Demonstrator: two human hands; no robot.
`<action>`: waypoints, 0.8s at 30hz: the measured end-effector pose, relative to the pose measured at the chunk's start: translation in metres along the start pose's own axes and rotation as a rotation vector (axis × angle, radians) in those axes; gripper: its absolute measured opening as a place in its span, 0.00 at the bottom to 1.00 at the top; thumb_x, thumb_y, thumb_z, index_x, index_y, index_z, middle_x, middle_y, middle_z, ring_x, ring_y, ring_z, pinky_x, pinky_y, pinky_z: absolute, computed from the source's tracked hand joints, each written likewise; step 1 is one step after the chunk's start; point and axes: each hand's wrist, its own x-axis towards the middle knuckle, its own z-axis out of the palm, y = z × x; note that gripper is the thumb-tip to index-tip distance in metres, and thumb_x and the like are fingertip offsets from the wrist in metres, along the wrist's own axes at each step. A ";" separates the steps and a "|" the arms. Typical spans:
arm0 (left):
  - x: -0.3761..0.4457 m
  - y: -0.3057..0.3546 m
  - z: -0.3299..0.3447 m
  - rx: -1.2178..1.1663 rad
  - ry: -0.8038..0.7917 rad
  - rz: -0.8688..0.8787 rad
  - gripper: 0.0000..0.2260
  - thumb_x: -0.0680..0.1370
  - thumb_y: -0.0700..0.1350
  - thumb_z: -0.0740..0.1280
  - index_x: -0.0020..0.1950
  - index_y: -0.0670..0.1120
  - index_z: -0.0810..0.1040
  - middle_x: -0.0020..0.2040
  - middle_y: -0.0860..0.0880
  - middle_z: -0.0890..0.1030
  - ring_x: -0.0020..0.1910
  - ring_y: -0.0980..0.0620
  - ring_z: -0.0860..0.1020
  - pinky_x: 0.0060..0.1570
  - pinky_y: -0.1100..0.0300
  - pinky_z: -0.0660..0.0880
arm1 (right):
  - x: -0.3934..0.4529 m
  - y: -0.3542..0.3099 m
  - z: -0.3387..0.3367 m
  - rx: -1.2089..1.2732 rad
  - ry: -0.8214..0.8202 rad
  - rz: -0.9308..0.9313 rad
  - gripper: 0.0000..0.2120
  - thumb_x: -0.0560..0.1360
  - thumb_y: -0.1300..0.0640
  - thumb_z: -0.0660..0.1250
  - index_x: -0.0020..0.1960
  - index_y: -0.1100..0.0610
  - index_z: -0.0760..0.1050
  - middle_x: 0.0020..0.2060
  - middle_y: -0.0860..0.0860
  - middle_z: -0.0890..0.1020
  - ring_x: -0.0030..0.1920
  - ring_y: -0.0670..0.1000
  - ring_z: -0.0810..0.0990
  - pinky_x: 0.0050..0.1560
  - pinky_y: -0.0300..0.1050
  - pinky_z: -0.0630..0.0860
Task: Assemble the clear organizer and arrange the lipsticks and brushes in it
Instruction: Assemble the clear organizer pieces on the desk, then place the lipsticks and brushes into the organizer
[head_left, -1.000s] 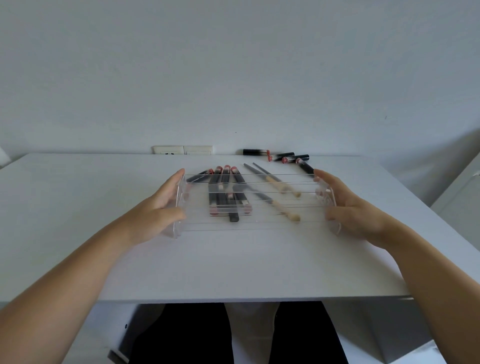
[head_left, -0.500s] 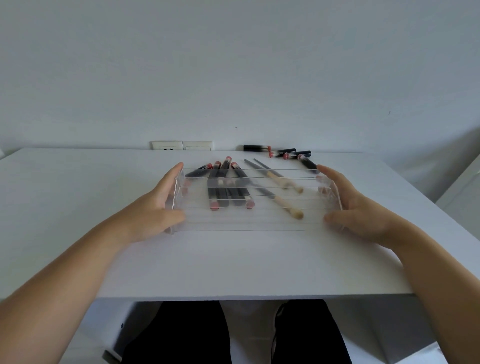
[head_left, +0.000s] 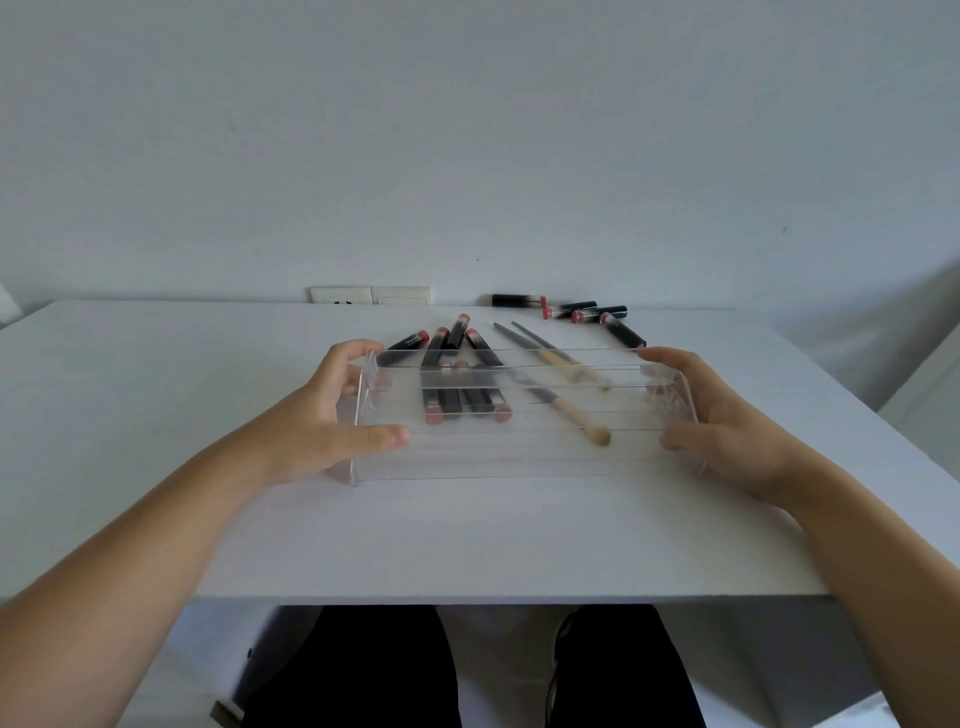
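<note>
The clear organizer (head_left: 519, 460), a long acrylic rack with several thin shelves, stands across the middle of the white table (head_left: 156, 415). My left hand (head_left: 322, 421) grips its left end panel, thumb on the front and fingers curled over the back top edge. My right hand (head_left: 727, 431) grips the right end panel the same way. Seen through the rack, several black lipsticks with pink ends (head_left: 457, 395) and two brushes with pale handles (head_left: 571, 410) lie loose on the table behind it.
Several more lipsticks (head_left: 587, 312) lie near the wall at the back right. A white wall outlet (head_left: 369, 295) sits at the table's far edge. The table's front edge runs just above my lap.
The rack has come nearer to me and stands taller and more upright. Both hands kept their hold on its ends. The lipsticks and brushes stayed where they were.
</note>
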 end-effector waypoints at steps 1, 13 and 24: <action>0.001 0.002 0.000 0.009 -0.003 -0.003 0.41 0.58 0.66 0.76 0.68 0.69 0.61 0.66 0.63 0.75 0.69 0.67 0.67 0.62 0.58 0.68 | 0.000 -0.001 0.000 -0.013 -0.004 0.005 0.38 0.63 0.61 0.67 0.67 0.32 0.66 0.72 0.44 0.68 0.66 0.36 0.70 0.50 0.37 0.76; 0.030 0.014 -0.024 0.085 0.129 0.071 0.11 0.76 0.65 0.66 0.56 0.65 0.77 0.53 0.69 0.79 0.53 0.69 0.76 0.50 0.64 0.69 | 0.016 -0.033 -0.011 -0.162 0.033 -0.014 0.29 0.68 0.32 0.70 0.67 0.31 0.68 0.69 0.36 0.71 0.69 0.38 0.68 0.67 0.44 0.66; 0.133 -0.001 -0.020 0.448 0.098 -0.026 0.20 0.75 0.62 0.71 0.60 0.52 0.78 0.50 0.52 0.82 0.47 0.54 0.77 0.41 0.61 0.69 | 0.121 -0.038 -0.035 -0.435 0.150 0.052 0.10 0.75 0.49 0.71 0.56 0.44 0.80 0.52 0.40 0.83 0.52 0.37 0.79 0.46 0.36 0.71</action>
